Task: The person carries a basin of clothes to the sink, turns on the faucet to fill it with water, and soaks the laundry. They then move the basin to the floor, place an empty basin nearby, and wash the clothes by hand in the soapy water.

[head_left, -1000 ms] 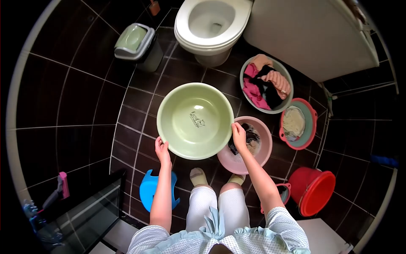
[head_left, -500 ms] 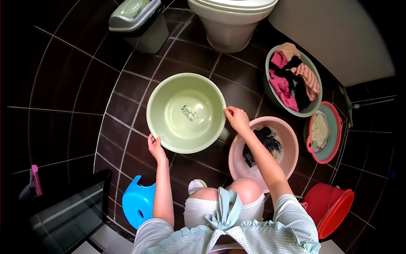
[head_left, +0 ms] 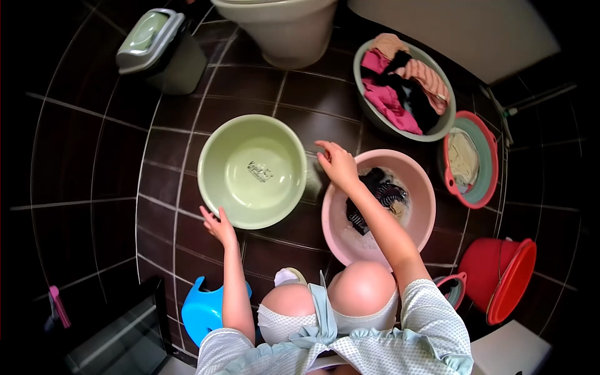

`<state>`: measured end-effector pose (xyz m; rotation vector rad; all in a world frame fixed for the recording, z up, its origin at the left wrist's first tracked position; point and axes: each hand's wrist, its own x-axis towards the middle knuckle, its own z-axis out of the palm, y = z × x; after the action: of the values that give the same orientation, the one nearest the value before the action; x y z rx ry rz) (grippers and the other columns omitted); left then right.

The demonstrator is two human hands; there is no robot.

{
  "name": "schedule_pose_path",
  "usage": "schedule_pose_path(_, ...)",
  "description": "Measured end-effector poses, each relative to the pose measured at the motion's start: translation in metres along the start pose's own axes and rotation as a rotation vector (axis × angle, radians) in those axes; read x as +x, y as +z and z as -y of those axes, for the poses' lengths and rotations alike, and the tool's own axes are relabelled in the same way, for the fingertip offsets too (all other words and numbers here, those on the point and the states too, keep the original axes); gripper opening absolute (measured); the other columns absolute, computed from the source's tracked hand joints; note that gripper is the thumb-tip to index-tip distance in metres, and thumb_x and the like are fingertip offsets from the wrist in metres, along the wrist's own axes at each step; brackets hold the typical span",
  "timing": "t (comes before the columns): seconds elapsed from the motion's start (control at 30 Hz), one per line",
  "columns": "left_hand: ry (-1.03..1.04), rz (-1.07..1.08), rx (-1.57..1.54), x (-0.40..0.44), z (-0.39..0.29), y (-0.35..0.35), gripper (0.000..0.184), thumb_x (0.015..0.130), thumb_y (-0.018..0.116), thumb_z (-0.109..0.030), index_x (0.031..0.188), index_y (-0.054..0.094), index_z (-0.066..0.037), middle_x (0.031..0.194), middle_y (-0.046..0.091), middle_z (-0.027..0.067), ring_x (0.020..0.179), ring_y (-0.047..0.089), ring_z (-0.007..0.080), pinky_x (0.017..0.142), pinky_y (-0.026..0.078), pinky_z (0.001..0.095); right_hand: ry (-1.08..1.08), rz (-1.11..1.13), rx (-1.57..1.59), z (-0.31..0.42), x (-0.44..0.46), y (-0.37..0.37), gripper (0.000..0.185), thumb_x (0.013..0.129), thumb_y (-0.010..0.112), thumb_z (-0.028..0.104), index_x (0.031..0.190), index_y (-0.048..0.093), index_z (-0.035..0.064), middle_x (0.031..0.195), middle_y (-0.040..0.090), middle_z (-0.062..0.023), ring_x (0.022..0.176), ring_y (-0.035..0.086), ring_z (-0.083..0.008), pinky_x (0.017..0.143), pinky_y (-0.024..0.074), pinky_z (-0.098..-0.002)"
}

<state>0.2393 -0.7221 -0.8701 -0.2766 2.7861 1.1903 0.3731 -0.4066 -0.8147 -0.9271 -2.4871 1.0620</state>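
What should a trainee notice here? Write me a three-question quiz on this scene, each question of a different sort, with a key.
1. True or false: the right hand is off the rim of the green basin.
2. Which vessel holds the dark striped cloth in sudsy water?
A. The green basin
B. The pink basin
C. The red bucket
3. Fill in the colour: the low plastic stool is ____.

Key: 1. True; 2. B; 3. blue

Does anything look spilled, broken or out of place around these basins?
Nothing stands out. The green basin looks undamaged, suds and dark laundry lie inside the pink basin, and no spill shows on the tiles.
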Motion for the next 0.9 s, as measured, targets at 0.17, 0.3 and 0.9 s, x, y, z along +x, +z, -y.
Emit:
schedule_pose_path(0.17,0.691,0.050,0.025,-0.070,-0.093,0.021,0.060,0.079,0.056,-0.010,0.134,0.032,-0.005,0.122,0.039,0.0182,0.116,0.035,0.0332,0.101,0.023,0.0440,0.108,-0.113,0.185,-0.050,-0.032,-0.051,0.025,0.080,0.056,0.013,0.104,0.061,0.0107,0.071,0.055,-0.0087,0.062,0.056,-0.0209,0.059,0.0452,-0.0320)
schedule_pose_path(0.3,0.879,0.612,-0.225,-0.141,-0.152,0.066,0.050,0.074,0.055,-0.003,0.123,0.045,-0.002,0.110,0.052,0.0174,0.103,0.048,0.0327,0.092,0.036,0.0402,0.238,-0.165,0.118,-0.097,-0.077,-0.087,0.030,0.080,0.054,0.011,0.110,0.058,0.0094,0.079,0.060,-0.0090,0.064,0.057,-0.0220,0.061,0.0458,-0.0325)
schedule_pose_path(0.9,0.842,1.112,0.400,-0.211,-0.113,0.193,0.046,0.071,0.069,-0.029,0.106,0.047,-0.009,0.107,0.045,0.0160,0.088,0.056,0.0369,0.077,0.047,0.0439,0.276,0.113,-0.312,-0.185,-0.140,-0.109,0.036,0.065,0.072,0.022,0.093,0.053,0.0093,0.100,0.053,-0.0157,0.099,0.050,-0.0314,0.085,0.0425,-0.0398)
